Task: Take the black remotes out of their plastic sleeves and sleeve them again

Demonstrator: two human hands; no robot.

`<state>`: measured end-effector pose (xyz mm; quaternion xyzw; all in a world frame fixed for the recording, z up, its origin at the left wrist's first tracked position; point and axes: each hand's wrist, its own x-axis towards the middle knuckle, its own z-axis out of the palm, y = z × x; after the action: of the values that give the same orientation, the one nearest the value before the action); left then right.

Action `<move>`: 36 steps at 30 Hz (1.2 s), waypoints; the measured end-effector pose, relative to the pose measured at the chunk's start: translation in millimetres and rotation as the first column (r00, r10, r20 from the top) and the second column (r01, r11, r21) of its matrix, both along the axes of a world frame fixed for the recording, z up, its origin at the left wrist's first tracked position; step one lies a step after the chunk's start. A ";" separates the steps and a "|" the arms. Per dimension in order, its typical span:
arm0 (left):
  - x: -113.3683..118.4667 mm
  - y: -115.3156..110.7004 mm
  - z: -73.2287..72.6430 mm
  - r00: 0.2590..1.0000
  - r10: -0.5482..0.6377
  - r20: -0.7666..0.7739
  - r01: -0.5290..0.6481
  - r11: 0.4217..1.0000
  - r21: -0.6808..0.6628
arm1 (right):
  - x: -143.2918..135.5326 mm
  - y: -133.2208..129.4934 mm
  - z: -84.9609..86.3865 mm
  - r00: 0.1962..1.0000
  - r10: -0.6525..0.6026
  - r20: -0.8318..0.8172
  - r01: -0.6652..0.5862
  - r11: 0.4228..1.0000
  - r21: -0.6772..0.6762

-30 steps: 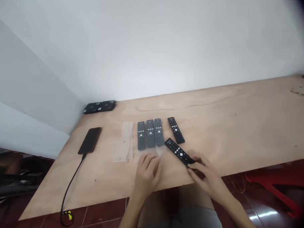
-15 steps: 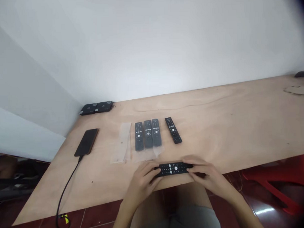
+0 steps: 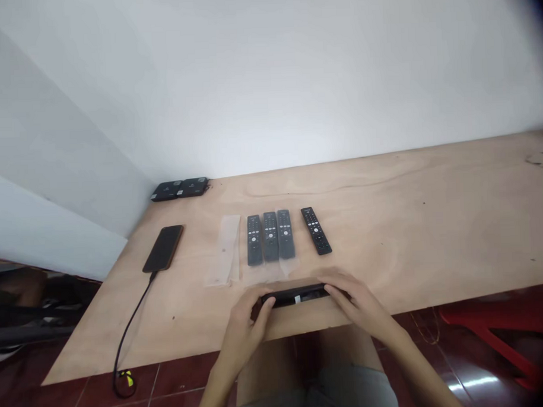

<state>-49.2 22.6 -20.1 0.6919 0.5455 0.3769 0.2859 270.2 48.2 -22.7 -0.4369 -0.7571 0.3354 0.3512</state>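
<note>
Between my two hands is a black remote control (image 3: pixel 288 297), held sideways near the table's front edge. Its button face is turned out of sight, and a small white patch shows on the side toward me. My left hand (image 3: pixel 249 320) grips its left end, thumb in front. At the right end, my right hand (image 3: pixel 352 298) pinches it between thumb and fingers. Just beyond lie three remotes in clear sleeves (image 3: pixel 271 236), side by side with buttons up. To their right rests a bare black remote (image 3: pixel 316 231), slightly slanted.
Flat clear plastic sleeves (image 3: pixel 224 251) lie left of the sleeved remotes. Farther left is a phone (image 3: pixel 164 249) with a black cable (image 3: pixel 132 327) hanging over the edge. Two black boxes (image 3: pixel 179 189) sit at the back left corner. A red chair (image 3: pixel 494 332) stands at the right.
The held remote has been rolled over, so its buttons no longer face me. My left thumb has come round to its near side. The view has shifted slightly.
</note>
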 end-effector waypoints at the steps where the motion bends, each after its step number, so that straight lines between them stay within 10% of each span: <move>1: 2.8 2.5 0.0 0.998 0.050 0.044 -0.048 0.997 -0.055 | -3.0 1.0 1.6 0.999 0.008 0.031 -0.008 1.000 0.002; 8: 26.7 15.5 -2.5 0.908 0.259 0.330 -0.108 0.904 -0.414 | -19.7 13.9 11.9 0.969 0.066 0.238 -0.070 0.998 0.006; 20: 18.3 17.7 15.9 0.926 0.020 0.376 0.197 0.824 -0.531 | -8.1 21.2 12.3 0.960 0.217 0.179 -0.232 0.970 0.072; 26: 16.9 18.3 14.1 0.991 -0.091 0.098 0.106 0.980 -0.169 | -8.5 21.4 14.0 0.969 0.190 0.158 -0.205 0.975 0.084; 36: -7.2 13.5 -1.2 0.953 -0.232 -0.197 0.246 0.968 0.050 | -7.9 21.9 12.3 0.975 0.178 0.136 -0.186 0.981 0.051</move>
<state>-56.4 36.1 -21.3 0.7955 0.4682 0.2919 0.2505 262.4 70.1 -10.4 -0.3754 -0.8257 0.3125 0.2822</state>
